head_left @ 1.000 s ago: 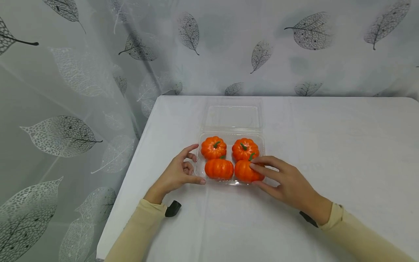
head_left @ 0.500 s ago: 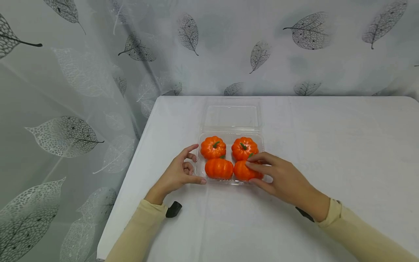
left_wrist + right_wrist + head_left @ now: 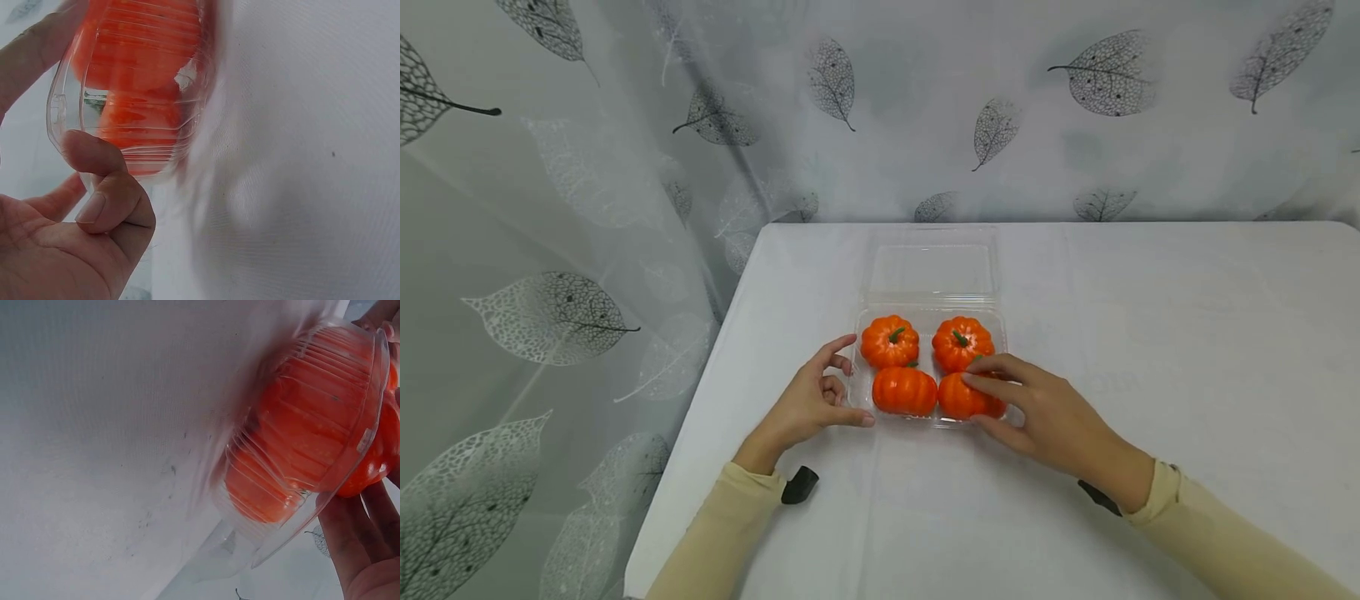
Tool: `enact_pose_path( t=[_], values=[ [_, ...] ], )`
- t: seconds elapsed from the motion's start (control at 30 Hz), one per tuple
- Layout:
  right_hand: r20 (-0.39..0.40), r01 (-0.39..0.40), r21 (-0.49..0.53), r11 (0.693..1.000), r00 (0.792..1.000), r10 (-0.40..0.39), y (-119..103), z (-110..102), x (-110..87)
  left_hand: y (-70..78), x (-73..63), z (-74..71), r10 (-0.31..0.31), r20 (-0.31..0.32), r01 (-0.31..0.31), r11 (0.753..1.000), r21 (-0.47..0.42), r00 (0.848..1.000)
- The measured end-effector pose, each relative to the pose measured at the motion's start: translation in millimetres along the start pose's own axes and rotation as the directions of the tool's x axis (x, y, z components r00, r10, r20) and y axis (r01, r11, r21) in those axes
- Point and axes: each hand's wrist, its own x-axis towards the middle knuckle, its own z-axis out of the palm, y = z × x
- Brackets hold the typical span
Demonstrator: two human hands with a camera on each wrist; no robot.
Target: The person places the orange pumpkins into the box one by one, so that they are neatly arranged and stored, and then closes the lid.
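A clear plastic clamshell container (image 3: 927, 318) holds orange toy pumpkins with green stems in two rows. The back left pumpkin (image 3: 890, 342) and back right pumpkin (image 3: 963, 344) have their stems up; the front left pumpkin (image 3: 905, 392) lies on its side. My right hand (image 3: 1052, 408) grips the front right pumpkin (image 3: 961, 397), thumb on the near side and fingers over its top. In the right wrist view this pumpkin (image 3: 375, 464) bulges above the rim. My left hand (image 3: 808, 400) holds the container's left end, its fingers against the rim (image 3: 57, 112) in the left wrist view.
The container's lid (image 3: 934, 268) lies folded back behind the base. A white cloth covers the table (image 3: 1150, 350), and a leaf-patterned curtain (image 3: 910, 108) hangs along its back and left sides. Black wrist mounts (image 3: 800, 484) show below the hands.
My right hand has shifted slightly left, with its fingers farther over the front right pumpkin. The left hand stays at the container's left end, and the view has tilted a little.
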Motion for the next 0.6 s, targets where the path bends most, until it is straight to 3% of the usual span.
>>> enact_pose_path(
  t=[0.43,0.6],
  values=[
    [-0.015,-0.087,0.108,0.990,0.996,0.089,0.3,-6.2,-4.4,-0.4,3.7,0.7,0.012,0.006,-0.012,1.000,0.004,1.000],
    [-0.062,-0.082,0.142,0.986,0.994,0.091,3.1,-14.2,-1.4,0.8,4.6,-5.1,-0.006,0.018,0.006,1.000,0.015,1.000]
  ],
)
